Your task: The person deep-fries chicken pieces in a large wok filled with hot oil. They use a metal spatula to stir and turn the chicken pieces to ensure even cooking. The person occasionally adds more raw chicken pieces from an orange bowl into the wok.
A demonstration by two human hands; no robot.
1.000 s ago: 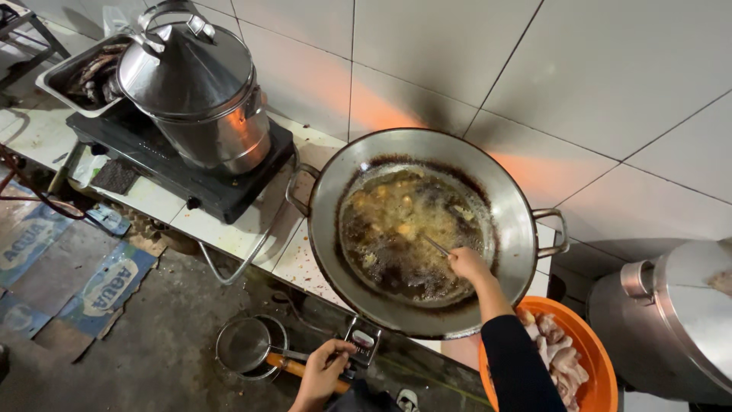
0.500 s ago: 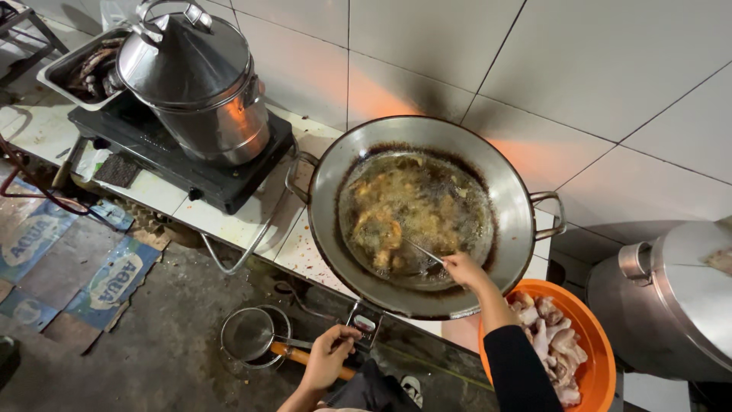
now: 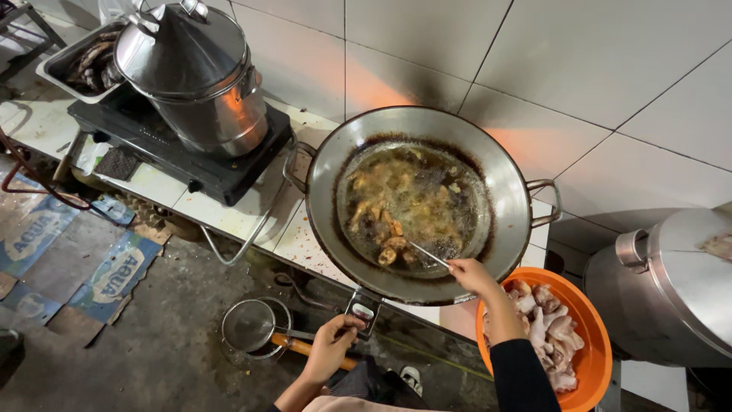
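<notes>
The right hand [image 3: 471, 275] grips a thin metal skewer [image 3: 427, 255], its tip among frying pieces [image 3: 389, 243] in the oil-filled wok [image 3: 511, 183]. The left hand [image 3: 333, 345] pinches the stove knob [image 3: 362, 314] below the wok, beside a wire strainer [image 3: 250, 326].

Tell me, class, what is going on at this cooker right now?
A person is frying pieces of food in a large metal wok of bubbling oil. Their right hand holds a thin metal utensil with its tip among the browned pieces. Their left hand reaches low to the stove's knob under the wok. An orange basin of raw chicken sits at the right, and a lidded steel pot stands on a second burner.
</notes>
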